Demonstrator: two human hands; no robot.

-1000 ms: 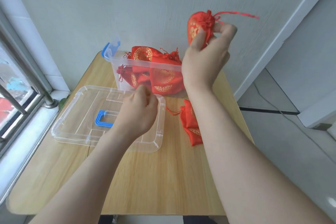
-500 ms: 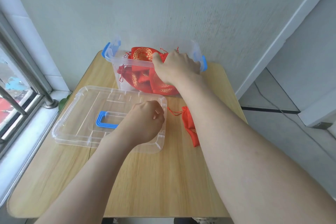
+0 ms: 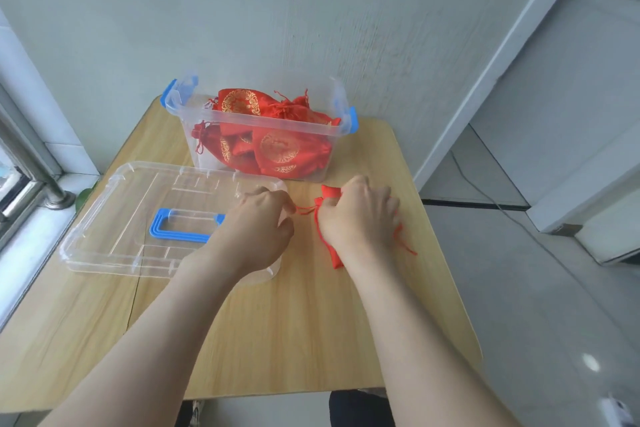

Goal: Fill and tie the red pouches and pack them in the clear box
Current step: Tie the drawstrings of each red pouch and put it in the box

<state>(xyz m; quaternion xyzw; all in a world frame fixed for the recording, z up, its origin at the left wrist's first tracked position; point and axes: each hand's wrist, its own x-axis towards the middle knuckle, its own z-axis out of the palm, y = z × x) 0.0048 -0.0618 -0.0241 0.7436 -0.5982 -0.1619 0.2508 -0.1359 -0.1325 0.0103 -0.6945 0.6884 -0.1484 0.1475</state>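
Right grip [image 3: 360, 215], the person's right hand, is curled down over a red pouch [image 3: 335, 255] that lies on the table [image 3: 294, 322] just in front of the clear box [image 3: 277, 126]. Left grip [image 3: 263, 218], the left hand, pinches the drawstring [image 3: 306, 210] that runs from the pouch's neck, so the two grips look set to draw it closed.

If the left grip pulls harder than the right grip pins, the pouch will probably slide or spill at the neck instead of cinching. I cannot tell whether it is filled. A second cord end [image 3: 405, 243] trails out on the far side of the right hand and could snag under the wrist. The left forearm lies across the near corner of the clear lid [image 3: 114, 218], so a sideways tug may drag the lid along.

Packed pouches [image 3: 277, 149] already heap up to the box's rim, and one more may sit proud and stop the lid seating later.

For room, the right hand works near the table's right edge, so a pouch knocked that way could drop to the floor. The box stands by the wall at the far edge. Bare table lies toward the person, which is the safest side to work on.
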